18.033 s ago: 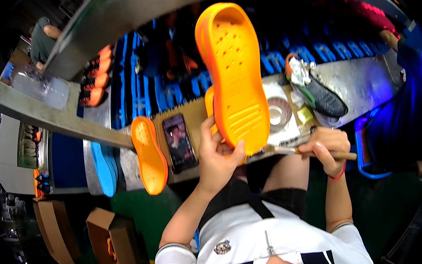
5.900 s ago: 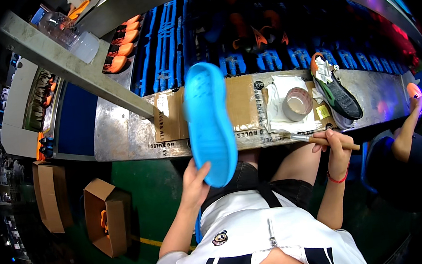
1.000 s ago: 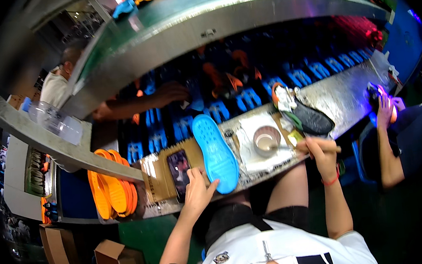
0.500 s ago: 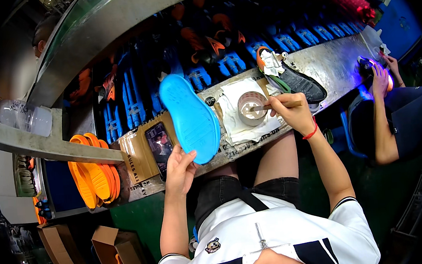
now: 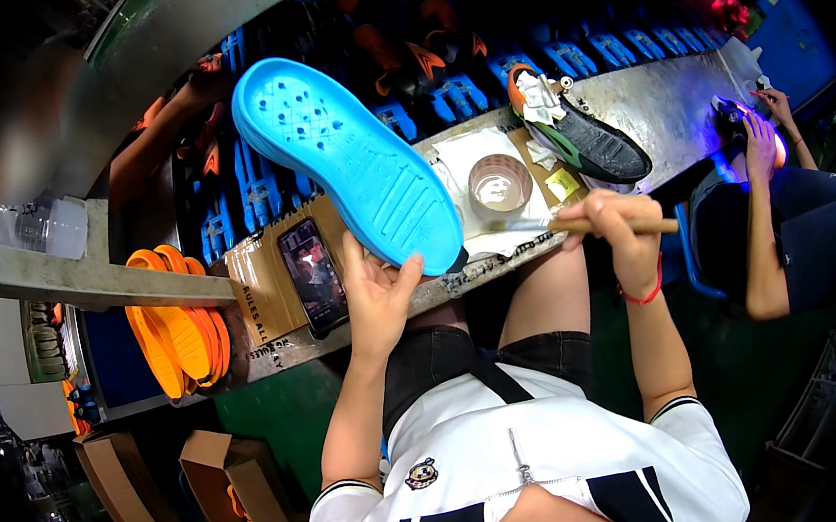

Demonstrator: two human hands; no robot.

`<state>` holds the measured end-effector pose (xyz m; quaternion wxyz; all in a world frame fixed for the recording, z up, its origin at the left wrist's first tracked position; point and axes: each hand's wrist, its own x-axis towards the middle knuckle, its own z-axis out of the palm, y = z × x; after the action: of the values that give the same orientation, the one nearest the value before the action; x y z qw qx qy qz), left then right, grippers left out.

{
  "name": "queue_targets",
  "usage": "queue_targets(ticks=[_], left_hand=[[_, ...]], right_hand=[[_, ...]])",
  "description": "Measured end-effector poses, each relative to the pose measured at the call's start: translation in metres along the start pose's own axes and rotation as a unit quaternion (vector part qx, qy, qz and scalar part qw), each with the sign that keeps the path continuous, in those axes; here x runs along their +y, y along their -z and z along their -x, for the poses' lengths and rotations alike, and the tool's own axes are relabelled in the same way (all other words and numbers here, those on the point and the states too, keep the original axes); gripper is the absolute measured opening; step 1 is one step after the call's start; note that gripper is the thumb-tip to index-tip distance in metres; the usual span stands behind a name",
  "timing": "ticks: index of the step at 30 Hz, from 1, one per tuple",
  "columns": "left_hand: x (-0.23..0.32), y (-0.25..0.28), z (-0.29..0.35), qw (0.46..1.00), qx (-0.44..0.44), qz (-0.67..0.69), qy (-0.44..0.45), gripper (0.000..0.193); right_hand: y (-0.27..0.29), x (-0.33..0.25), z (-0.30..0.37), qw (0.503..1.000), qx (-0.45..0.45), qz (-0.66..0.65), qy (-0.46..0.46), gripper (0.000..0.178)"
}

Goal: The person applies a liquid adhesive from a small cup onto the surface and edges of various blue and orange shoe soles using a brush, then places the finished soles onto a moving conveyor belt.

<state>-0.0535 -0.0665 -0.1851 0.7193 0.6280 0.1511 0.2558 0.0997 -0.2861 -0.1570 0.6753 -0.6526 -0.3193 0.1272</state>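
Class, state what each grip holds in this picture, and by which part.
The left grip holds the blue sole by its near end; the right grip holds the brush by its wooden handle.

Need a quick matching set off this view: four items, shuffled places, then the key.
Things:
1. blue sole
2. brush
3. phone
4. orange soles

Places:
A. farthest left of the four
B. in the right hand
C. lying on brown cardboard
D. in the left hand

Pairs: 1-D, 2-B, 3-C, 4-A
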Motion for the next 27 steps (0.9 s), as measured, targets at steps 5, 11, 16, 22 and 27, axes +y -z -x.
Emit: queue_targets(ticks=[5,11,16,22,27], left_hand=[[0.005,-0.008,0.003,1.000,0.011,-0.024,-0.015,0.050],[0.009,-0.011,0.004,0.999,0.011,-0.039,-0.015,0.049],[0.012,-0.012,0.006,0.998,0.007,-0.059,-0.008,0.050],[0.012,-0.013,0.007,0.998,0.000,-0.069,-0.011,0.052],[0.013,-0.015,0.008,0.997,0.003,-0.073,-0.011,0.051]], right_hand=[[-0.026,-0.002,0.005,0.996,-0.060,0.020,0.058,0.020],[-0.029,-0.002,0.000,0.991,-0.071,0.056,0.099,0.020],[-0.019,0.002,-0.002,0.984,-0.100,0.065,0.131,0.020],[-0.021,-0.001,-0.002,0.983,-0.122,0.046,0.128,0.019],[-0.015,0.003,-0.002,0.981,-0.119,0.065,0.141,0.019]])
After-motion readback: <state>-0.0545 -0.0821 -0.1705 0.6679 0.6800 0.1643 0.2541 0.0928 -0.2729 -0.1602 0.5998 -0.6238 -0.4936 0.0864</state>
